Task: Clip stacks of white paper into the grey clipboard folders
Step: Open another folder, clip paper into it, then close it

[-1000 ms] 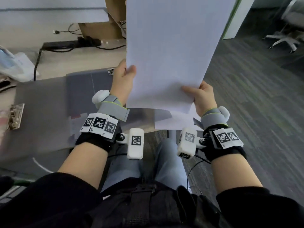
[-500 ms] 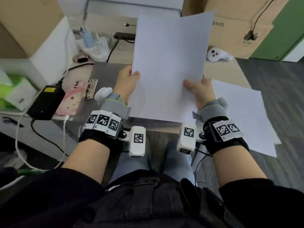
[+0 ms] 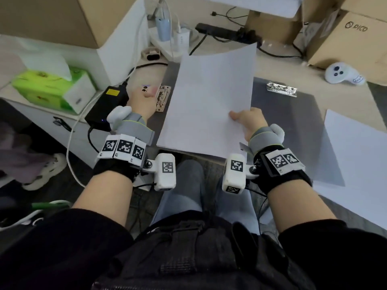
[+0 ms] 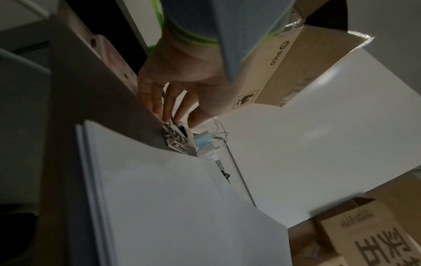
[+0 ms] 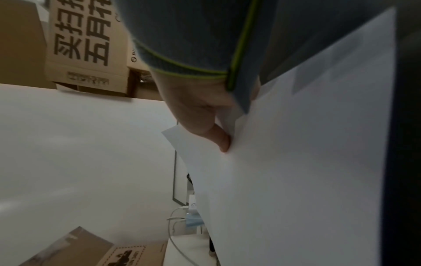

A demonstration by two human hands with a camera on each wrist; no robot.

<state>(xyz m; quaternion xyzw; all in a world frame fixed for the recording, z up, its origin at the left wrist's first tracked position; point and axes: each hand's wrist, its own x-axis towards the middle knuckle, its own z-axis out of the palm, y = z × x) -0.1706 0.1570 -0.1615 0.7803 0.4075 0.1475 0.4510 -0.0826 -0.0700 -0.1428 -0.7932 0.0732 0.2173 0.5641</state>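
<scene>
A stack of white paper (image 3: 209,105) lies tilted over the open grey clipboard folder (image 3: 293,126) on the desk. My right hand (image 3: 249,120) pinches its near right edge, thumb on top (image 5: 222,142). My left hand (image 3: 139,101) is off the paper at the folder's left edge. In the left wrist view its fingertips (image 4: 165,117) and thumb close on the end of the metal clip (image 4: 174,137). In the head view that clip (image 3: 163,98) shows just left of the paper. A second metal clip (image 3: 281,88) sits at the folder's far right.
More white paper (image 3: 356,160) lies at the desk's right. A black power adapter (image 3: 109,105) and a green tissue box (image 3: 52,88) stand to the left. Behind are a white controller (image 3: 343,75), cardboard boxes (image 3: 345,38), a power strip (image 3: 226,31) and cables.
The paper has come down from upright to lie low over the folder. My left hand has let go of it and moved left to the clip. The right hand keeps its hold.
</scene>
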